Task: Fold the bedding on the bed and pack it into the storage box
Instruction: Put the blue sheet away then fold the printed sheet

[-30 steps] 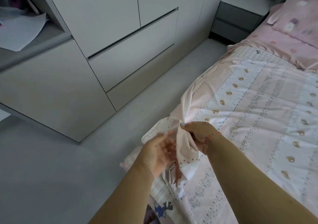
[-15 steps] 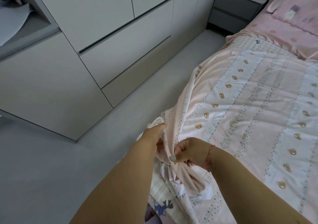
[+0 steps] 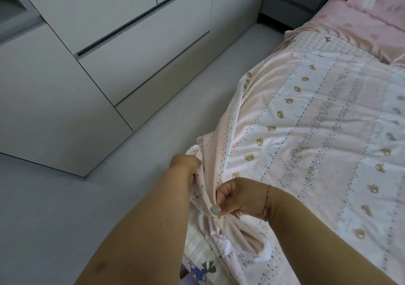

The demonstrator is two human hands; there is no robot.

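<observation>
Grey floor (image 3: 65, 208) and pale built-in cupboards (image 3: 109, 43) fill the left of the frame, with the bed (image 3: 361, 34) running up the right side. The bear-print quilt (image 3: 317, 142) is spread along it, long axis from lower right up toward the pink pillow (image 3: 377, 2) at top right. Its near-left corner is bunched at lower centre. That bunch is pinched tight by the right hand (image 3: 238, 197), thumb over fabric, and the edge just above is gripped by the left hand (image 3: 185, 164), fingers mostly hidden in cloth. Looks like folding has barely been started: the corner is just being gathered. Next, it probably needs to be lifted and carried across or up the bed, kept taut. No storage box can be seen.
</observation>
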